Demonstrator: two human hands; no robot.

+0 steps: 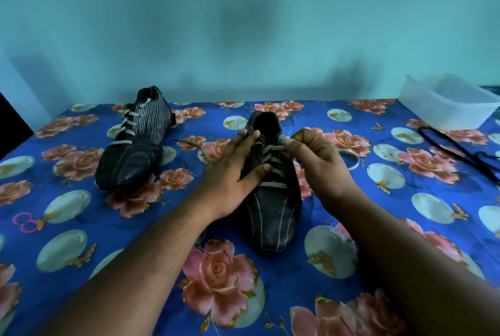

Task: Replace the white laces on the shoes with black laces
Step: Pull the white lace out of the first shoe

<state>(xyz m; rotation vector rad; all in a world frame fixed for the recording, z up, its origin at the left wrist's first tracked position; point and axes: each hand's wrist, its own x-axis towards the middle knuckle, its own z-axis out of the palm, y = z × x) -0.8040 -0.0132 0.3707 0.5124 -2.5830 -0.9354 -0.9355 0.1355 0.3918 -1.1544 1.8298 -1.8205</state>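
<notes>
Two shoes are set on the flowered cloth (81, 227). Near shoe (273, 214) is steadied by left hand (232, 173), fingers straight; its white lace (274, 148) is pinched by right hand (316, 159). Black laces (460, 154) lie far right.

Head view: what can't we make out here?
- Near shoe: its left side and some lace crossings are hidden under the left hand.
- White lace: the part pinched by the right hand is hidden by the fingers.
- Black laces: cut off by the right edge.
- Plastic container: contents unclear through its cloudy wall.
- Far shoe: its far side faces away.
</notes>
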